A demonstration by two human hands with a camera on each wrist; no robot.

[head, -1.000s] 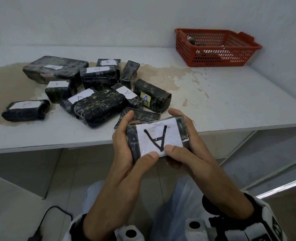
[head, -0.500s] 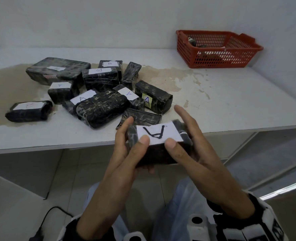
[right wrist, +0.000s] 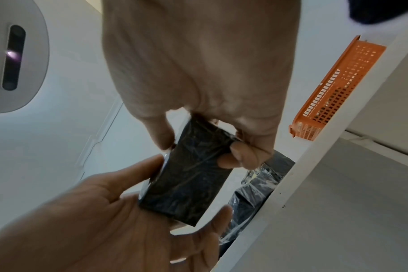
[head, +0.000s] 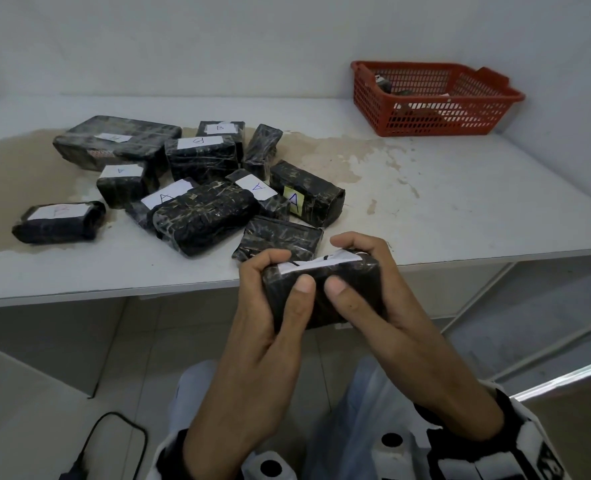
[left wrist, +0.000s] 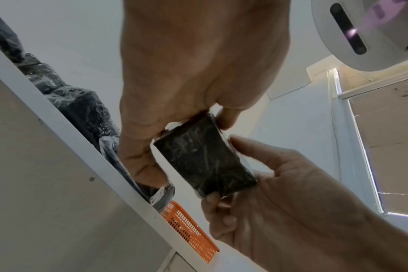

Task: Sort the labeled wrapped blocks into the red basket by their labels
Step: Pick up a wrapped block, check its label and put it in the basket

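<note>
Both hands hold one black wrapped block (head: 325, 296) in front of the table's front edge. Its white label, marked A, faces up and away and shows only edge-on. My left hand (head: 282, 275) grips its left end, thumb on the near face. My right hand (head: 349, 268) grips its right end the same way. The left wrist view shows the block's dark underside (left wrist: 205, 162) between the hands, and so does the right wrist view (right wrist: 191, 174). The red basket (head: 436, 119) stands at the table's far right with some wrapped blocks inside.
Several black wrapped blocks (head: 200, 216), labeled A or B, lie heaped on the left half of the white table (head: 460, 202), on a brown stain. Walls close the back and right sides. A black cable (head: 114, 441) lies on the floor at lower left.
The block has been tipped away from me, so its A label went from facing the camera to nearly edge-on. Both hands kept hold and shifted their thumbs onto the near face.
</note>
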